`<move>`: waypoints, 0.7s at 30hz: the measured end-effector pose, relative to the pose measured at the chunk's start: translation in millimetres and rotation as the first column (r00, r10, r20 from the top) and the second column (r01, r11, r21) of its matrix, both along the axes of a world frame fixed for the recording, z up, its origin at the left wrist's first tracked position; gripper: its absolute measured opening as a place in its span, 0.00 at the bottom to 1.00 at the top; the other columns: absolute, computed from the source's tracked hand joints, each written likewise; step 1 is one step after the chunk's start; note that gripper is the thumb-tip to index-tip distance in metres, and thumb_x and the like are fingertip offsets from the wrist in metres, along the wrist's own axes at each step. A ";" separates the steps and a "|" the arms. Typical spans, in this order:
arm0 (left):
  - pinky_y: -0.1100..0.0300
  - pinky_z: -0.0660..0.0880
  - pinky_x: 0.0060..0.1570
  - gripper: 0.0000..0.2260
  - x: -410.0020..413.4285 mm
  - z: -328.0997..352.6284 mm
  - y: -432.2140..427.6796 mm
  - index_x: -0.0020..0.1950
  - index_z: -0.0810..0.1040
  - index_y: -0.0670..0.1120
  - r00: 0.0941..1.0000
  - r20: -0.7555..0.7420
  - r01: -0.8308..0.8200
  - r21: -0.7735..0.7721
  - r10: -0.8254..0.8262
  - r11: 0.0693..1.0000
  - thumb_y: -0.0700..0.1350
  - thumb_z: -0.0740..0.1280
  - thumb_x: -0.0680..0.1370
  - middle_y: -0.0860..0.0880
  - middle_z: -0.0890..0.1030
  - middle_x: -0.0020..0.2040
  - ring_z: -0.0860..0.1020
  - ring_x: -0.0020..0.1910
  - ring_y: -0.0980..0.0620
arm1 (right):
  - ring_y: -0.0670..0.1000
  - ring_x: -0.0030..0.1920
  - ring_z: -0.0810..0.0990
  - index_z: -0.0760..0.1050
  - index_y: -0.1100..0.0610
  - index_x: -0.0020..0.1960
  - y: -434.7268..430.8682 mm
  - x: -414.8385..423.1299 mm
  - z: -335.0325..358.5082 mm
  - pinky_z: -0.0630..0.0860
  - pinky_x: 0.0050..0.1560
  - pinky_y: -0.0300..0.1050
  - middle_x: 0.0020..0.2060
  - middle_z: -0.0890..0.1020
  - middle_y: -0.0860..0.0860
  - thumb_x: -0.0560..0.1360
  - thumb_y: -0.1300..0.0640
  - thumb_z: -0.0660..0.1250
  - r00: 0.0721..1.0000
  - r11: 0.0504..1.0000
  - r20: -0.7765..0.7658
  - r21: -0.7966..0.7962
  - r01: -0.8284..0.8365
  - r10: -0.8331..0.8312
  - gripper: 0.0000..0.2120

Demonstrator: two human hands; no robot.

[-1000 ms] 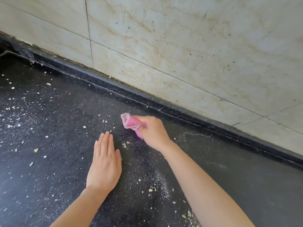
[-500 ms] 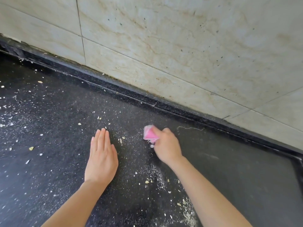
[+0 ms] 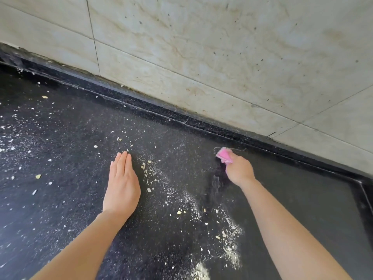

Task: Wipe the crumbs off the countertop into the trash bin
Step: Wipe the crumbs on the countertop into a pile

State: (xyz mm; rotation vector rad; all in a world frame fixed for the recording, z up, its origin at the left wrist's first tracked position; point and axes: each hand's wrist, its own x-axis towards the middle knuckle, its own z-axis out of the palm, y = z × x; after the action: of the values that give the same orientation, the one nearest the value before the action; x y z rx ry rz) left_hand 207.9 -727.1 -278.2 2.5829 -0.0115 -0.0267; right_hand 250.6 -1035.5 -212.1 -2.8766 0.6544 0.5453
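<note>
Here the right hand (image 3: 239, 171) is closed around a crumpled pink cloth (image 3: 224, 155), pressing it to the black bench (image 3: 70, 128) near the tiled wall (image 3: 222, 57). The left hand (image 3: 122, 184) lies flat, fingers together, holding nothing. Crumbs (image 3: 181, 199) lie scattered between the hands and off to the left.

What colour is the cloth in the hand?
Pink: the cloth in the right hand, head view.
</note>
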 end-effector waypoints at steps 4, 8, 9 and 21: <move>0.51 0.44 0.76 0.24 2.1 2.5 -0.2 0.75 0.55 0.32 1.000 -0.020 -0.001 0.001 0.001 1.000 0.32 0.52 0.79 0.37 0.57 0.76 0.51 0.77 0.41 | 0.56 0.39 0.76 0.65 0.47 0.69 70.6 -41.0 -11.8 0.73 0.40 0.47 0.45 0.74 0.54 0.78 0.62 0.57 0.972 0.965 0.124 0.149 -0.218 0.201 0.21; 0.49 0.46 0.76 0.25 4.2 6.9 4.1 0.75 0.54 0.31 0.998 -0.057 0.033 -0.035 -0.035 0.999 0.30 0.53 0.77 0.36 0.56 0.76 0.51 0.77 0.40 | 0.51 0.39 0.75 0.63 0.39 0.71 121.2 -77.9 -2.8 0.76 0.43 0.46 0.46 0.73 0.52 0.80 0.59 0.57 0.908 0.818 0.079 0.406 -0.407 0.412 0.24; 0.50 0.46 0.76 0.25 4.1 7.5 5.8 0.75 0.54 0.31 0.997 -0.064 0.045 -0.053 -0.048 0.998 0.30 0.53 0.77 0.36 0.56 0.76 0.51 0.77 0.40 | 0.51 0.40 0.77 0.64 0.37 0.71 125.3 -77.7 3.9 0.77 0.45 0.47 0.46 0.75 0.51 0.79 0.58 0.56 0.904 0.774 0.070 0.491 -0.399 0.422 0.24; 0.52 0.44 0.76 0.27 7.4 8.0 11.0 0.77 0.48 0.37 0.991 -0.121 0.036 -0.185 -0.059 0.982 0.30 0.51 0.79 0.44 0.49 0.78 0.45 0.77 0.47 | 0.60 0.48 0.78 0.61 0.46 0.73 119.1 35.4 -15.7 0.73 0.42 0.48 0.53 0.72 0.56 0.77 0.61 0.57 0.968 0.959 0.142 0.170 -0.228 0.205 0.26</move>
State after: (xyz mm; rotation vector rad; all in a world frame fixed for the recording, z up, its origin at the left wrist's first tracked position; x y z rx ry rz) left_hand 215.3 -716.2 -270.2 2.3926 -0.0277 -0.1973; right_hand 286.0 -916.4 -227.8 -2.7922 0.2549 0.4251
